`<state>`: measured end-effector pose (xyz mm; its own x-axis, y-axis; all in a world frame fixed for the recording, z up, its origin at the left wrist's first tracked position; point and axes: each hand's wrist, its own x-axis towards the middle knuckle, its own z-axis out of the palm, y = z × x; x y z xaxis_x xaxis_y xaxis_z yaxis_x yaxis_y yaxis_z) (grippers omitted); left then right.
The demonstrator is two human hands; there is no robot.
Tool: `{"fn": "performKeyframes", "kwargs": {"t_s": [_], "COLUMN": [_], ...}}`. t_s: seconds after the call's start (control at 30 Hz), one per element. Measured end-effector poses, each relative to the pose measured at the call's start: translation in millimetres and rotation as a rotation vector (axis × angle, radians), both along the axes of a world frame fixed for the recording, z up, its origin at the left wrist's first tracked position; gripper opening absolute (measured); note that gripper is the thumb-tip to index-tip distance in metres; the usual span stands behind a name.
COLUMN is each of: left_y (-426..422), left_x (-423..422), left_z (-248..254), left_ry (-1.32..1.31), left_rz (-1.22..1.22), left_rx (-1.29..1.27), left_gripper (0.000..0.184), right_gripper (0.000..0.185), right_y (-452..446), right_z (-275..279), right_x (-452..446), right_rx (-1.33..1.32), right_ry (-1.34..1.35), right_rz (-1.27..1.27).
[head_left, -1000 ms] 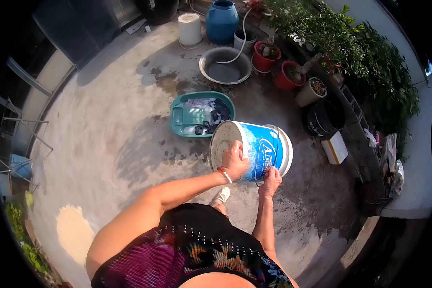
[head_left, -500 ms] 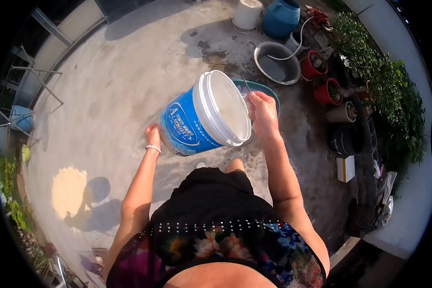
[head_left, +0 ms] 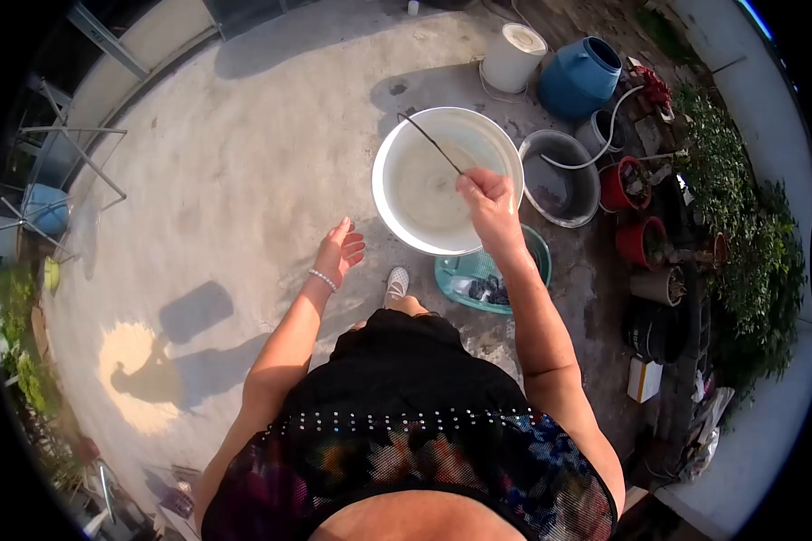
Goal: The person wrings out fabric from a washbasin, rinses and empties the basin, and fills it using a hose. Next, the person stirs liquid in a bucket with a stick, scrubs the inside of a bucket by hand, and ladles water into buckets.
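Observation:
My right hand (head_left: 493, 209) is closed round the thin wire handle (head_left: 431, 142) of a large white bucket (head_left: 381, 185). The bucket hangs nearly upright in front of me, its open top facing me. Whether water lies in its pale inside, I cannot tell. Off to the bucket's lower left is my left hand (head_left: 340, 250), fingers apart and holding nothing, with a beaded bracelet on the wrist. Partly behind the bucket and my right forearm, a green basin (head_left: 444, 290) on the ground holds dark and pale items.
A grey basin (head_left: 595, 203) with a white hose in it stands right of the bucket. Beyond are a blue barrel (head_left: 573, 81) and a white pail (head_left: 507, 68). Potted plants line the right wall. A pale yellow heap (head_left: 131, 361) lies on the concrete at left.
The bucket has swung from tilted to nearly upright and moved farther out. My left hand has come off its base. The view has shifted, showing more of the green basin.

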<state>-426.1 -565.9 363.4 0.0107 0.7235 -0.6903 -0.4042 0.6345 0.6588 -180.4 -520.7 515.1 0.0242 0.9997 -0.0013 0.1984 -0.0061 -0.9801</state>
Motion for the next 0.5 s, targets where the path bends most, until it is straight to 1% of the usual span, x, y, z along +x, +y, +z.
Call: {"fn": "performKeyframes", "kwargs": {"t_s": [0.03,0.07,0.1,0.2,0.23,0.3,0.33,0.37,0.4,0.47,0.5], "left_y": [30,56,81,156,182,231,255,276,297,354,378], "left_x": [4,7,13,34,36,43,47,49,51,57,62], "left_z": [7,14,21,29,28,24,25,31,36,37,37], "left_ry": [-0.027,-0.027,-0.146,-0.355,-0.405,-0.458,-0.459,-0.48,-0.501,-0.605,-0.631], "left_rz": [-0.047,-0.064,-0.09,-0.105,-0.094,-0.02,0.005,0.014,0.024,-0.019,-0.036], "left_rx": [-0.02,-0.016,-0.016,0.016,0.024,0.036,0.045,0.029,0.013,-0.017,-0.032], "left_gripper": [0.063,0.063,0.066,0.072,0.074,0.079,0.082,0.087,0.092,0.093,0.093], "right_gripper": [0.015,0.014,0.014,0.015,0.014,0.011,0.01,0.009,0.009,0.008,0.009], "right_y": [28,51,71,124,144,183,206,217,225,275,295], "right_z": [-1,-2,-1,-6,-14,-36,-47,-59,-73,-81,-82], "right_x": [-2,-4,-7,-22,-26,-34,-36,-39,-42,-34,-29], "right_rx": [0.071,0.074,0.097,0.164,0.192,0.247,0.289,0.306,0.276,0.247,0.258], "right_ry": [-0.066,-0.075,-0.106,-0.218,-0.328,-0.363,-0.428,-0.487,-0.482,-0.705,-0.734], "right_rz": [0.004,-0.009,-0.008,0.022,0.027,0.051,0.07,0.091,0.062,0.167,0.177]}}
